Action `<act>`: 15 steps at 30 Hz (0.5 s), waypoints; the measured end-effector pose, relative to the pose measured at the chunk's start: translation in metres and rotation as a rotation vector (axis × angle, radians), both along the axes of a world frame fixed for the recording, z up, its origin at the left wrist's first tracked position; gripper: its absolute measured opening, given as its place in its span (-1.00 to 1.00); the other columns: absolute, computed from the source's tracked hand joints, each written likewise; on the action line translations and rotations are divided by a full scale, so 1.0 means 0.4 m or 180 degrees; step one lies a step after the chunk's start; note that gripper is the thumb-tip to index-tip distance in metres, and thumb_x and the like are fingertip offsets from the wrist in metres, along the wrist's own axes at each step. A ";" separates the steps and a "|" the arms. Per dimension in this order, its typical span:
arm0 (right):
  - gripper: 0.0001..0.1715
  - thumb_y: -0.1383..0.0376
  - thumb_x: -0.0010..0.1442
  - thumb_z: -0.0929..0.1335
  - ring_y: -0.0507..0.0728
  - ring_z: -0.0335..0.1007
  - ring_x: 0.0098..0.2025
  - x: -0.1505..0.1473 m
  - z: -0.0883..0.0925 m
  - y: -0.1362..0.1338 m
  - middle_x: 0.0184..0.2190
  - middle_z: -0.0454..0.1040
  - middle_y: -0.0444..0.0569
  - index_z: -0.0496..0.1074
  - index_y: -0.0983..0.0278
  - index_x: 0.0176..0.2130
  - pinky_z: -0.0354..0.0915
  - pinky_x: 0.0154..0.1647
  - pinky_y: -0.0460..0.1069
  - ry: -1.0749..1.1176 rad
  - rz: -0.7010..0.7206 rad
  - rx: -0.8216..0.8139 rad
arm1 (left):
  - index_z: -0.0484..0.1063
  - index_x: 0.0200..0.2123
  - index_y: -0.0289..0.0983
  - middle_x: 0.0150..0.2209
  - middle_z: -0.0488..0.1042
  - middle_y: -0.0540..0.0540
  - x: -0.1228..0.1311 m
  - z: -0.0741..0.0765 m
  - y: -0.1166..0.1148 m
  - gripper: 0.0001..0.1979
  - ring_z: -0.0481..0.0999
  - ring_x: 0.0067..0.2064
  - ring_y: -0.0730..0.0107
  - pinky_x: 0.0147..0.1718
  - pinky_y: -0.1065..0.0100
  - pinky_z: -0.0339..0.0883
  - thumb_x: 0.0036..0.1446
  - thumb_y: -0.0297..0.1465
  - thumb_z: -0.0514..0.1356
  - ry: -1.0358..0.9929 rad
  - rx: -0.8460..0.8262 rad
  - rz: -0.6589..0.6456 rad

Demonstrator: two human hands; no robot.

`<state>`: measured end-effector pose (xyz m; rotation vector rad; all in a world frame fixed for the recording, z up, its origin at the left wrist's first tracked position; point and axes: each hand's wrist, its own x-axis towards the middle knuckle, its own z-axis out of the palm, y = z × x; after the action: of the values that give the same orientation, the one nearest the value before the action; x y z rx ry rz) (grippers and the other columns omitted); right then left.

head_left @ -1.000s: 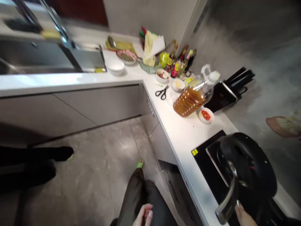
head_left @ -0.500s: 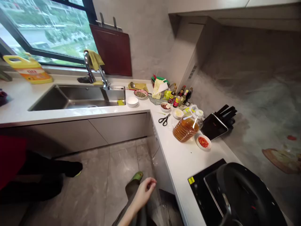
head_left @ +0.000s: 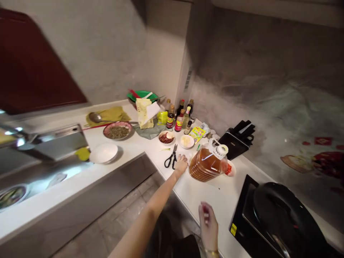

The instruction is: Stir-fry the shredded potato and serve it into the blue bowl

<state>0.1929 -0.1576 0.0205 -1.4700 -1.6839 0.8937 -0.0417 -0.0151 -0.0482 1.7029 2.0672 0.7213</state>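
My left hand [head_left: 181,163] reaches over the white counter [head_left: 185,191], fingers stretched forward and holding nothing that I can see. It is right beside the black-handled scissors [head_left: 172,158], which lie with their blades pointing away from me. Just right of it stands a big clear jug of amber oil [head_left: 206,165] with a white cap. My right hand [head_left: 208,220], a bracelet at its wrist, hovers at the counter's front edge, its fingers loosely curled and apart from the thumb with nothing between them. A bowl of chopped red chilli [head_left: 229,169] is partly hidden behind the jug.
A black lidded pan [head_left: 287,211] sits on the cooktop [head_left: 242,211] at right. Behind are a knife block [head_left: 233,143], sauce bottles [head_left: 179,121] and small bowls [head_left: 187,141]. Leftward are a white bowl [head_left: 104,153], a plate of dried herbs [head_left: 118,131] and the sink [head_left: 61,157].
The view has swung right and closer to the counter corner. My left hand has come up from above the floor to beside the scissors. My right hand has come into view.
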 end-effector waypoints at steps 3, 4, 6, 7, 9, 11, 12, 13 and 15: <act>-0.47 0.09 0.13 0.33 0.23 0.34 -0.04 -0.176 0.095 0.154 0.00 0.39 0.19 0.34 0.29 0.04 0.33 -0.14 0.08 -0.0160 -0.0119 0.0874 | 0.54 -0.35 -0.29 -0.21 0.52 -0.22 -0.031 -0.020 0.011 -0.83 0.21 0.14 0.09 0.19 -0.05 -0.32 0.02 -0.57 0.18 -0.0041 -0.0123 -0.0127; -0.45 0.09 0.14 0.32 0.22 0.34 -0.04 -0.218 0.121 0.203 -0.01 0.39 0.20 0.33 0.31 0.05 0.33 -0.15 0.08 -0.0163 -0.0216 0.1062 | 0.54 -0.35 -0.29 -0.23 0.53 -0.22 -0.034 -0.025 0.006 -0.83 0.22 0.12 0.08 0.18 -0.07 -0.30 0.03 -0.57 0.16 -0.0079 -0.0153 -0.0119; -0.35 0.10 0.18 0.28 0.14 0.42 -0.27 -0.278 0.148 0.281 -0.25 0.49 0.10 0.20 0.36 0.17 0.36 -0.29 0.02 -0.0099 -0.0175 0.0931 | 0.54 -0.34 -0.28 -0.25 0.54 -0.22 -0.031 -0.033 -0.005 -0.82 0.26 0.09 0.08 0.15 -0.07 -0.25 0.06 -0.55 0.14 -0.0180 -0.0205 -0.0073; -0.31 0.10 0.20 0.26 0.10 0.42 -0.40 -0.297 0.150 0.310 -0.39 0.50 0.01 0.14 0.38 0.21 0.36 -0.36 -0.01 -0.0066 -0.0159 0.0769 | 0.54 -0.35 -0.28 -0.27 0.54 -0.21 -0.027 -0.035 -0.012 -0.82 0.29 0.07 0.09 0.14 -0.06 -0.22 0.06 -0.54 0.13 -0.0238 -0.0227 -0.0043; -0.29 0.08 0.22 0.24 0.07 0.41 -0.52 -0.319 0.138 0.346 -0.52 0.48 -0.07 0.12 0.41 0.23 0.35 -0.42 -0.04 -0.0032 -0.0182 0.0488 | 0.54 -0.37 -0.30 -0.30 0.53 -0.21 -0.019 -0.033 -0.024 -0.82 0.35 0.00 0.13 0.13 -0.02 -0.18 0.07 -0.53 0.11 -0.0360 -0.0255 0.0028; -0.40 0.06 0.22 0.23 0.09 0.46 -0.49 -0.327 0.120 0.362 -0.49 0.52 -0.02 0.31 0.39 0.11 0.37 -0.38 -0.04 -0.0077 -0.0282 0.0419 | 0.53 -0.36 -0.31 -0.31 0.53 -0.21 -0.020 -0.028 -0.036 -0.81 0.39 -0.06 0.17 0.12 0.01 -0.15 0.07 -0.53 0.10 -0.0496 -0.0254 0.0125; -0.45 0.05 0.22 0.22 0.09 0.48 -0.45 -0.328 0.113 0.364 -0.45 0.54 0.02 0.39 0.37 0.02 0.38 -0.35 -0.04 -0.0114 -0.0314 0.0419 | 0.53 -0.35 -0.31 -0.31 0.53 -0.21 -0.026 -0.024 -0.042 -0.80 0.40 -0.09 0.18 0.11 0.01 -0.14 0.07 -0.52 0.09 -0.0572 -0.0244 0.0182; -0.49 0.05 0.22 0.22 0.10 0.49 -0.43 -0.329 0.108 0.364 -0.43 0.56 0.04 0.44 0.37 -0.06 0.38 -0.33 -0.03 -0.0153 -0.0348 0.0426 | 0.52 -0.35 -0.31 -0.31 0.53 -0.20 -0.034 -0.020 -0.048 -0.80 0.41 -0.10 0.19 0.11 0.02 -0.13 0.07 -0.51 0.09 -0.0655 -0.0228 0.0244; -0.50 0.05 0.21 0.22 0.11 0.51 -0.40 -0.330 0.105 0.360 -0.42 0.57 0.05 0.46 0.37 -0.11 0.39 -0.32 -0.04 -0.0194 -0.0373 0.0399 | 0.51 -0.36 -0.30 -0.33 0.53 -0.18 -0.055 -0.012 -0.057 -0.81 0.42 -0.14 0.19 0.09 0.01 -0.10 0.08 -0.48 0.08 -0.0844 -0.0185 0.0392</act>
<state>0.0611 -0.0137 0.0626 -1.5068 -1.6478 0.6747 -0.0636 -0.0380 -0.0529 1.3754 1.9978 0.8650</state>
